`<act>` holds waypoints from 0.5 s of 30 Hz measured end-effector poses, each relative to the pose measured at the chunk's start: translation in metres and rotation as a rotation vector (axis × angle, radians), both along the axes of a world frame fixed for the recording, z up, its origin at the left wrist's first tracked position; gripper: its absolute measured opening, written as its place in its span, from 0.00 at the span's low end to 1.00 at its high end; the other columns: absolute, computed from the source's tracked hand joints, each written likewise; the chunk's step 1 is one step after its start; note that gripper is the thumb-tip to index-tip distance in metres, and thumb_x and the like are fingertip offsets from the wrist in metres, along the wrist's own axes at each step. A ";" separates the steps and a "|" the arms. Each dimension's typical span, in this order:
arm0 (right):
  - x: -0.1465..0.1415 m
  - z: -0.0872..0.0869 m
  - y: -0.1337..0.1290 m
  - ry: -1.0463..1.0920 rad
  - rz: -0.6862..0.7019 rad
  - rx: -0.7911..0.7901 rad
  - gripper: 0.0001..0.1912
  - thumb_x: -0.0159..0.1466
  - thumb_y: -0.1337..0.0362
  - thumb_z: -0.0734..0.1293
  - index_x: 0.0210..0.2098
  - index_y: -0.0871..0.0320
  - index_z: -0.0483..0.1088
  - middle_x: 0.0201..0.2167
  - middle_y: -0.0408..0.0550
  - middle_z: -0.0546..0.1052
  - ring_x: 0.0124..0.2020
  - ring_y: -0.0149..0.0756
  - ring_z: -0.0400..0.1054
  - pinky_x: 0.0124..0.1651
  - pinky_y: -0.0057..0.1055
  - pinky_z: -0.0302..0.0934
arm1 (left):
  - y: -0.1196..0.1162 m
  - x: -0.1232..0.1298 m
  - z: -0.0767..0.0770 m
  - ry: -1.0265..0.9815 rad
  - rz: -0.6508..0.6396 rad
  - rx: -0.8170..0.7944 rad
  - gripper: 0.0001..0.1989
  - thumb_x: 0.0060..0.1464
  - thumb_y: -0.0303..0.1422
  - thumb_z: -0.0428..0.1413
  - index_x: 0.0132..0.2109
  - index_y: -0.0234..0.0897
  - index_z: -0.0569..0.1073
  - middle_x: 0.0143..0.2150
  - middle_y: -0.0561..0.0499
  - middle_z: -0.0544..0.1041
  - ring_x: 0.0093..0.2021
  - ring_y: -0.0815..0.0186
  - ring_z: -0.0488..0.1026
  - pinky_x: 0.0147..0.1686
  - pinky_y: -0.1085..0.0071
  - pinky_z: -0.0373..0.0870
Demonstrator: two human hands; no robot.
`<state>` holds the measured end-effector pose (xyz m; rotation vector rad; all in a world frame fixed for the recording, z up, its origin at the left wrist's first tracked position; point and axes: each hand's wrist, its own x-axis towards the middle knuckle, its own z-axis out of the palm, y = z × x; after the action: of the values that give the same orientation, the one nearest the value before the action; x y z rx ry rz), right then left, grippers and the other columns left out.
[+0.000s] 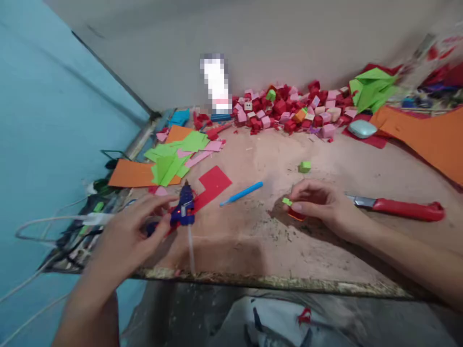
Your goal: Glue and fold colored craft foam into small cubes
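My left hand (135,226) is at the table's left, thumb and index finger apart around the handle side of a blue hot glue gun (187,207). The gun lies with its nozzle pointing away, a clear glue stick (191,250) sticking out toward the front edge. Its handle is partly hidden by my fingers. My right hand (318,202) pinches a small light-green foam piece (287,201) just above the table. Under it shows a small orange-red piece (297,215), mostly hidden. A green foam cube (305,166) sits beyond my right hand.
A blue pen (241,193) and red foam sheet (213,185) lie mid-table. To the right is a red-handled knife (408,209), its blade partly behind my hand. Red and pink cubes (278,108) pile along the wall. Green scraps (177,154) and cables (54,219) are at left.
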<state>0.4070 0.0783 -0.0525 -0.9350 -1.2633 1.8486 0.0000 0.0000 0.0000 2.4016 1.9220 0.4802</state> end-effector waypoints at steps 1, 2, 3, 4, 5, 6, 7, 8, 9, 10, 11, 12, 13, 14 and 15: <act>-0.003 0.001 -0.001 -0.013 0.005 0.005 0.12 0.62 0.60 0.82 0.38 0.55 0.78 0.36 0.43 0.83 0.34 0.29 0.76 0.38 0.25 0.68 | -0.005 -0.005 -0.007 -0.001 -0.014 -0.009 0.17 0.69 0.32 0.53 0.62 0.39 0.74 0.59 0.44 0.76 0.56 0.55 0.77 0.56 0.59 0.74; -0.005 0.002 -0.002 -0.027 0.010 0.012 0.12 0.62 0.59 0.82 0.37 0.55 0.78 0.36 0.44 0.84 0.34 0.30 0.76 0.39 0.25 0.68 | -0.010 -0.010 -0.014 0.004 -0.019 -0.020 0.20 0.68 0.32 0.52 0.64 0.38 0.72 0.61 0.43 0.75 0.59 0.54 0.76 0.59 0.57 0.73; -0.008 0.002 -0.002 -0.044 0.016 0.021 0.12 0.61 0.59 0.82 0.37 0.55 0.78 0.36 0.44 0.84 0.35 0.31 0.76 0.39 0.26 0.68 | -0.014 -0.014 -0.020 0.013 -0.030 -0.027 0.21 0.67 0.32 0.53 0.65 0.37 0.72 0.62 0.41 0.74 0.61 0.52 0.75 0.61 0.56 0.72; -0.012 0.003 -0.003 -0.062 0.021 0.034 0.13 0.61 0.59 0.83 0.37 0.56 0.78 0.35 0.45 0.84 0.34 0.31 0.76 0.39 0.27 0.68 | -0.017 -0.016 -0.025 0.021 -0.033 -0.021 0.23 0.66 0.32 0.53 0.66 0.36 0.71 0.63 0.40 0.72 0.62 0.51 0.73 0.63 0.54 0.71; -0.015 0.004 -0.002 -0.088 0.024 0.050 0.13 0.61 0.59 0.83 0.36 0.56 0.79 0.35 0.45 0.83 0.34 0.32 0.76 0.38 0.27 0.68 | -0.018 -0.017 -0.030 0.031 -0.030 -0.014 0.25 0.65 0.31 0.54 0.67 0.36 0.71 0.64 0.39 0.71 0.64 0.49 0.72 0.65 0.52 0.70; -0.019 0.006 -0.002 -0.114 0.028 0.071 0.13 0.60 0.58 0.83 0.36 0.56 0.79 0.34 0.45 0.83 0.34 0.32 0.75 0.38 0.27 0.67 | -0.018 -0.016 -0.033 0.041 -0.013 -0.001 0.27 0.63 0.31 0.55 0.68 0.35 0.71 0.64 0.38 0.71 0.64 0.48 0.72 0.65 0.51 0.70; -0.024 0.007 -0.001 -0.132 0.036 0.093 0.13 0.60 0.58 0.83 0.35 0.56 0.79 0.34 0.45 0.83 0.33 0.32 0.75 0.37 0.27 0.67 | -0.017 -0.014 -0.036 0.063 0.007 -0.002 0.28 0.62 0.31 0.56 0.69 0.34 0.70 0.64 0.38 0.71 0.64 0.47 0.72 0.64 0.51 0.71; -0.030 0.009 -0.001 -0.144 0.045 0.111 0.12 0.60 0.58 0.83 0.34 0.56 0.79 0.33 0.45 0.82 0.32 0.32 0.74 0.37 0.28 0.66 | -0.015 -0.011 -0.038 0.092 0.029 -0.016 0.29 0.61 0.30 0.55 0.69 0.33 0.70 0.64 0.37 0.71 0.63 0.46 0.72 0.63 0.50 0.71; -0.037 0.010 0.000 -0.144 0.054 0.124 0.13 0.60 0.58 0.83 0.33 0.56 0.79 0.32 0.45 0.82 0.32 0.31 0.73 0.37 0.28 0.66 | -0.013 -0.008 -0.039 0.108 0.057 -0.028 0.28 0.62 0.30 0.55 0.68 0.33 0.71 0.63 0.37 0.71 0.63 0.45 0.72 0.62 0.50 0.72; -0.044 0.012 0.001 -0.136 0.065 0.127 0.13 0.59 0.58 0.83 0.33 0.56 0.79 0.32 0.45 0.82 0.31 0.31 0.73 0.37 0.29 0.66 | -0.011 -0.005 -0.039 0.096 0.089 -0.035 0.28 0.62 0.29 0.54 0.68 0.33 0.71 0.63 0.37 0.71 0.62 0.46 0.73 0.61 0.51 0.73; -0.052 0.012 0.001 -0.124 0.075 0.127 0.13 0.59 0.57 0.83 0.32 0.56 0.79 0.31 0.45 0.82 0.31 0.31 0.73 0.37 0.29 0.66 | -0.008 -0.002 -0.039 0.068 0.123 -0.026 0.27 0.62 0.29 0.53 0.67 0.33 0.71 0.62 0.37 0.70 0.61 0.47 0.73 0.61 0.53 0.73; -0.060 0.012 0.002 -0.109 0.090 0.125 0.14 0.59 0.57 0.83 0.32 0.56 0.79 0.31 0.45 0.82 0.31 0.32 0.73 0.37 0.30 0.66 | -0.007 0.000 -0.040 0.045 0.160 -0.012 0.26 0.63 0.29 0.53 0.67 0.33 0.71 0.61 0.37 0.70 0.61 0.48 0.73 0.61 0.54 0.73; -0.069 0.012 0.002 -0.098 0.099 0.125 0.14 0.59 0.57 0.83 0.32 0.57 0.78 0.31 0.45 0.82 0.31 0.32 0.73 0.37 0.30 0.66 | -0.005 0.002 -0.040 0.027 0.186 -0.001 0.26 0.63 0.29 0.53 0.66 0.34 0.72 0.60 0.38 0.70 0.60 0.48 0.73 0.62 0.55 0.73; -0.077 0.010 0.003 -0.094 0.117 0.129 0.14 0.58 0.57 0.83 0.32 0.57 0.78 0.30 0.45 0.81 0.31 0.32 0.72 0.38 0.30 0.66 | -0.004 0.003 -0.042 0.017 0.204 0.008 0.25 0.62 0.29 0.54 0.65 0.34 0.73 0.58 0.38 0.70 0.60 0.48 0.74 0.62 0.56 0.73; -0.084 0.009 0.004 -0.093 0.128 0.133 0.14 0.58 0.57 0.83 0.33 0.57 0.78 0.30 0.45 0.81 0.31 0.32 0.72 0.38 0.30 0.66 | -0.004 0.004 -0.043 0.012 0.216 0.014 0.23 0.62 0.29 0.54 0.63 0.34 0.74 0.57 0.38 0.71 0.59 0.48 0.74 0.62 0.55 0.73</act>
<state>0.3230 0.0820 -0.0436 -0.8953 -1.5152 1.8098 0.0040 -0.0039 -0.0429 2.2197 2.2028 0.4886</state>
